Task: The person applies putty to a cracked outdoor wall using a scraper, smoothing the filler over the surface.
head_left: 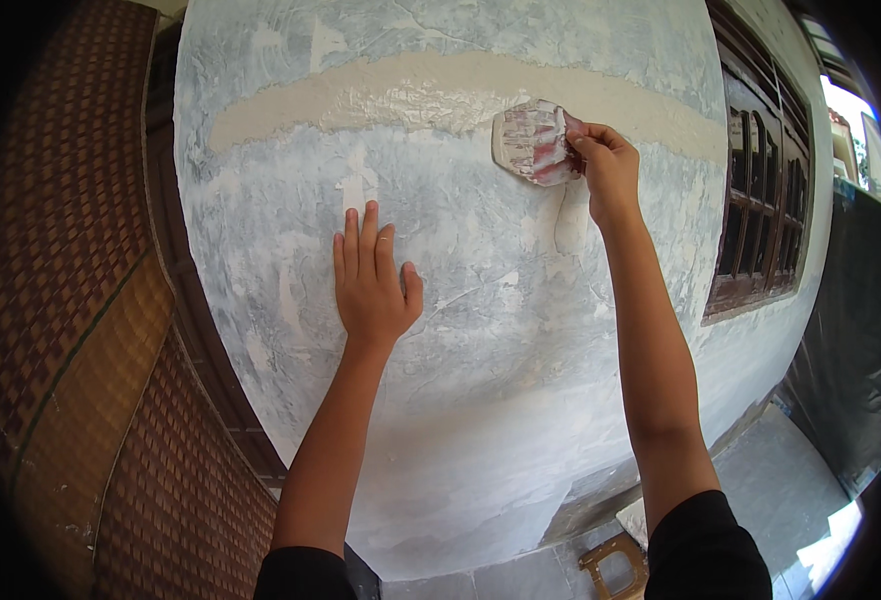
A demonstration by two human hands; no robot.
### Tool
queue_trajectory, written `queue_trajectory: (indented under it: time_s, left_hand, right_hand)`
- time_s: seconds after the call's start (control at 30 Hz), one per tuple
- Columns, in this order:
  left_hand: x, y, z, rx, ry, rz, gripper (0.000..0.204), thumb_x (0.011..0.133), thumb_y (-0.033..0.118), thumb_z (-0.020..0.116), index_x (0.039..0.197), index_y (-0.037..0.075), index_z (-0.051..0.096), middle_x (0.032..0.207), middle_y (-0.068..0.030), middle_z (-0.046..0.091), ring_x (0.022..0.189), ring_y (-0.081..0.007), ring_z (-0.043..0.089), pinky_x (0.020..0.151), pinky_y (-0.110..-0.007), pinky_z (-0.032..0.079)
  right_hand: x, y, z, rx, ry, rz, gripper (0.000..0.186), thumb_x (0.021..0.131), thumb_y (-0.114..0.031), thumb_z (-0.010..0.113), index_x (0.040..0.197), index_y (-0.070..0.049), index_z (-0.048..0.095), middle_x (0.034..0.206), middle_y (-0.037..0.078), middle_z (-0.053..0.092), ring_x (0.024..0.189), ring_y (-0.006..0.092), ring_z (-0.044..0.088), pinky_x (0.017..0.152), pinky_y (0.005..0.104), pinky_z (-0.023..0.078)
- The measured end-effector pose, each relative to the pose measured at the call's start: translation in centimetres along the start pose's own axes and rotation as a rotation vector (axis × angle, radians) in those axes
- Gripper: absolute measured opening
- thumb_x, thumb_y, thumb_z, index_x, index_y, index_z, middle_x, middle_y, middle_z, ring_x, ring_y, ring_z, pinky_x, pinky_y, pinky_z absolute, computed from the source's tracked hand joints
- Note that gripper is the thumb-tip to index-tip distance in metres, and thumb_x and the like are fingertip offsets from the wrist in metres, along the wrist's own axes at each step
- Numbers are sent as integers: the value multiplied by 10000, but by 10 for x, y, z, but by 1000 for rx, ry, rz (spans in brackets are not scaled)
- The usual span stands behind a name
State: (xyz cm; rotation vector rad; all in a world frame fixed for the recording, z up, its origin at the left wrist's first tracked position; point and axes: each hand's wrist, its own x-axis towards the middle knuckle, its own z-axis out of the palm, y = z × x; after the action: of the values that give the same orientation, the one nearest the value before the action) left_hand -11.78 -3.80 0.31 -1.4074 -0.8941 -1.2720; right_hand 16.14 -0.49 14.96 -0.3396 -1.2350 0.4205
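My right hand (608,165) is closed on the edge of a flat putty spreader (535,145), reddish and smeared with off-white filler. The spreader's far side lies at the lower edge of a long cream band of filler (380,95) that runs across the wall (480,330). That band looks wet and glossy near its middle. Lower and to the left, my left hand (373,285) lies flat against the patchy grey-white wall with its fingers spread, holding nothing. A thin crack or line shows on the wall below the spreader.
Brown woven panels (70,200) stand along the left side. To the right is a dark wooden window (760,180) set in the wall, with black sheeting (845,330) beyond it. A brown frame-like object (615,565) rests on the grey tiled floor (520,577) below.
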Motion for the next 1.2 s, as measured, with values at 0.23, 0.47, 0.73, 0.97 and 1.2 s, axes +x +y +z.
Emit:
queue_trajectory:
  time_s: [0.23, 0.47, 0.73, 0.97, 1.2]
  left_hand:
    - [-2, 1, -2, -16, 7, -8, 477, 846, 155, 548, 1291, -7, 490, 1531, -225, 399, 1448, -429, 321, 1162, -591, 254]
    - [-1, -1, -2, -14, 1, -13, 476, 847, 150, 547, 1292, -7, 489, 1534, -225, 394, 1451, -429, 316, 1163, -589, 253]
    - [-1, -2, -1, -12, 10, -10, 481, 845, 149, 548, 1296, -7, 486, 1538, -220, 389, 1450, -427, 317, 1164, -587, 253]
    - [-1, 0, -1, -12, 5, -8, 487, 837, 149, 553, 1294, -2, 486, 1537, -218, 390, 1450, -425, 317, 1167, -586, 251]
    - [-1, -2, 0, -2, 20, -3, 487, 832, 142, 554, 1293, -1, 488, 1536, -215, 393, 1451, -421, 317, 1166, -587, 254]
  right_hand:
    - [-3, -10, -1, 55, -26, -31, 113, 872, -34, 671, 964, 30, 686, 832, 60, 677, 669, 109, 589, 591, 251, 460]
    - [9, -7, -17, 54, 30, -16, 132, 872, -49, 691, 973, 35, 691, 829, 43, 670, 695, 91, 576, 627, 238, 440]
    - [7, -6, -19, 97, 7, 9, 125, 885, -33, 678, 985, 41, 683, 858, 59, 681, 711, 107, 599, 649, 253, 473]
    - [11, -6, -16, -5, -32, 30, 138, 887, -25, 667, 1006, 44, 677, 861, 67, 684, 718, 107, 608, 648, 254, 477]
    - [14, 1, -13, -15, -26, -22, 140, 886, -34, 675, 1009, 34, 681, 837, 42, 680, 701, 93, 586, 629, 236, 444]
